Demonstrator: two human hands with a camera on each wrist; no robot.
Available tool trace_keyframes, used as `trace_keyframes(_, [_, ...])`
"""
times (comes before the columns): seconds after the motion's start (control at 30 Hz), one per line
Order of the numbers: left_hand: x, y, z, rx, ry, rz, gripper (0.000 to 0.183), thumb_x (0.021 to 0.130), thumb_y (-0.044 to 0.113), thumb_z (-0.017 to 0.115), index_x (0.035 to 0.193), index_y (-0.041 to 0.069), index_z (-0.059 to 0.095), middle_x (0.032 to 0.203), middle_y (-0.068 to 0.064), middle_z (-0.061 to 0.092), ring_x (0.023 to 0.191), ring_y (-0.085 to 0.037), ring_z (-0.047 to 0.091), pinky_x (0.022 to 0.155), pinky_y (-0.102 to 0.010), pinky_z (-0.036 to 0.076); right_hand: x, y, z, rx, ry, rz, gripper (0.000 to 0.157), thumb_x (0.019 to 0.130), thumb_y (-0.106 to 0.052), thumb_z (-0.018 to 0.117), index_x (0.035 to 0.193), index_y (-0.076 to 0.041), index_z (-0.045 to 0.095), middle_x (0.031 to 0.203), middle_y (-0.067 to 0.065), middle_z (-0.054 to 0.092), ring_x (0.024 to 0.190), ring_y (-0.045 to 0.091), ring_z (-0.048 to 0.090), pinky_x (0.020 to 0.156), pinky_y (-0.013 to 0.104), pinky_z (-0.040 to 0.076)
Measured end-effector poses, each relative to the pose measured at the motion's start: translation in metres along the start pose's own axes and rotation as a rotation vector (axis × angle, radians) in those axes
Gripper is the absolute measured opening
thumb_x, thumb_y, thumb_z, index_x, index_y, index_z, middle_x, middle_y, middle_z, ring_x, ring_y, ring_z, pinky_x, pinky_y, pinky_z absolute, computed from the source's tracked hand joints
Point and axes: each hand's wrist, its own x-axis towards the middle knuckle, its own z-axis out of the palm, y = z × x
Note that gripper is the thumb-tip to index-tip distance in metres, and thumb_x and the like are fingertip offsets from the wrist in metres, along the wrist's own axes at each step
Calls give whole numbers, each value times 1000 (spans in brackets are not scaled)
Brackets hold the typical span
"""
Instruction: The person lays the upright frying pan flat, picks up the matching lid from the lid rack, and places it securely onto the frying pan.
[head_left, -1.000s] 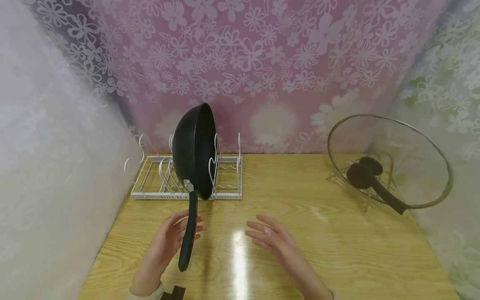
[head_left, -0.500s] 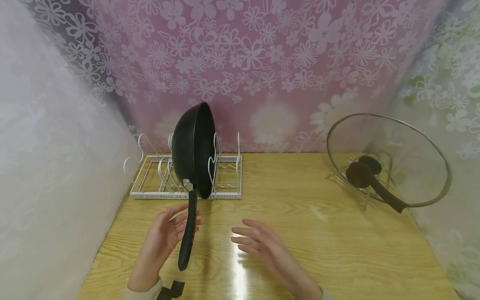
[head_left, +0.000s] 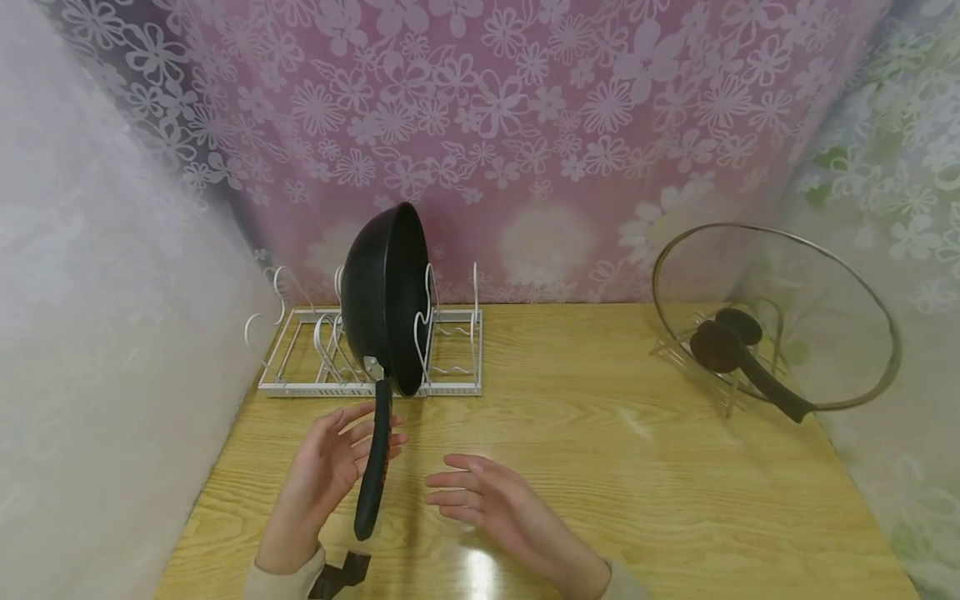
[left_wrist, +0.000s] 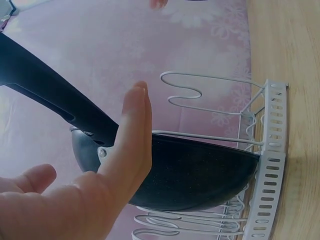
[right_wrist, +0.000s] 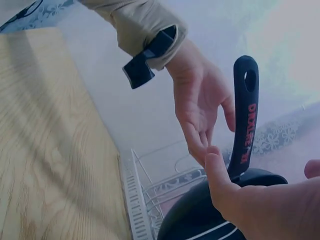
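Head view: the pan (head_left: 386,304) stands beyond relaxed, empty hands (head_left: 322,467) (head_left: 498,504), handle (head_left: 372,475) beside the left, contact unclear.

Far right of the table: glass lid (head_left: 795,304), metal rim, tilted up on edge, leaning back. Small wire stand (head_left: 732,400) at its lower left, part of it seen through the glass. Dark piece (head_left: 772,392) with a rounded end and long handle at the lid's lower half; can't tell if it's fixed to the lid or separate.

Table (head_left: 637,450): yellowish wood grain, bright glare patch (head_left: 478,571) near front edge. Back curtain (head_left: 525,150): pink, white flower print. Left sheet (head_left: 127,333): pale. Right sheet (head_left: 900,200): pale, green and white floral. Right wrist view, top left corner: thin dark cable (right_wrist: 22,14), blurred.
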Motion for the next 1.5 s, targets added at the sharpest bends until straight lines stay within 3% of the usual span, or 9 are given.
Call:
trace_keyframes(0.2, [1, 3, -2, -14, 7, -3, 43, 110, 26, 16, 135, 1, 41, 130, -22, 60, 117, -37, 62, 98, -43, 51, 9, 4, 11, 28, -5, 39, 57, 106, -28, 41, 145, 12, 29, 139, 29, 50, 129, 37, 52, 110, 44, 39])
trace_keyframes(0.33, [3, 4, -2, -28, 3, -19, 42, 110, 26, 16, 134, 0, 38, 130, -21, 60, 119, -38, 60, 101, -43, 48, 15, 4, 17, 44, -16, 89, 59, 106, -30, 41, 147, 11, 27, 143, 33, 43, 132, 38, 48, 112, 45, 36])
trace_keyframes(0.53, [6, 5, -2, -48, -29, -26, 44, 109, 24, 12, 132, 0, 41, 130, -20, 59, 119, -39, 60, 103, -43, 47, 24, 3, 24, 137, -19, 147, 67, 106, -33, 41, 149, 14, 19, 144, 34, 42, 132, 40, 47, 112, 43, 37])
trace_keyframes(0.67, [9, 6, -1, -49, -58, -55, 45, 109, 24, 9, 137, -1, 35, 132, -19, 59, 121, -40, 58, 101, -43, 48, 29, 1, 28, 156, -32, 158, 66, 106, -31, 39, 149, 14, 20, 144, 34, 42, 132, 39, 48, 112, 42, 37])
trace_keyframes(0.8, [11, 6, -1, -42, -96, -71, 48, 108, 24, 7, 139, -1, 33, 135, -21, 57, 122, -40, 57, 99, -44, 50, 33, 1, 33, 171, -47, 168, 63, 106, -30, 38, 148, 14, 23, 140, 28, 48, 128, 32, 52, 112, 42, 37])
trace_keyframes(1.07, [13, 8, 1, -90, -151, -96, 55, 108, 27, 7, 134, 0, 47, 135, -23, 56, 122, -39, 57, 100, -44, 48, 40, 5, 42, 234, -110, 201, 60, 106, -33, 38, 142, 14, 32, 124, 14, 59, 118, 24, 57, 111, 41, 38])
trace_keyframes(1.2, [16, 8, 5, -147, -168, -121, 58, 108, 28, 6, 134, -4, 46, 134, -25, 55, 122, -39, 57, 102, -42, 47, 43, 6, 44, 306, -126, 238, 59, 105, -34, 37, 140, 13, 36, 124, 16, 59, 121, 28, 56, 112, 42, 37])
trace_keyframes(1.33, [18, 8, 9, -184, -172, -122, 57, 108, 27, 6, 136, -8, 41, 132, -28, 56, 120, -39, 58, 105, -44, 45, 44, 7, 48, 344, -141, 242, 56, 106, -33, 35, 140, 11, 38, 135, 24, 54, 128, 34, 52, 113, 43, 35])
trace_keyframes(1.5, [21, 7, 12, -198, -224, -147, 60, 107, 27, 3, 135, -6, 45, 128, -22, 61, 112, -33, 63, 92, -37, 53, 46, 6, 53, 362, -169, 227, 58, 106, -33, 33, 143, 12, 36, 138, 26, 52, 130, 36, 50, 113, 43, 34])
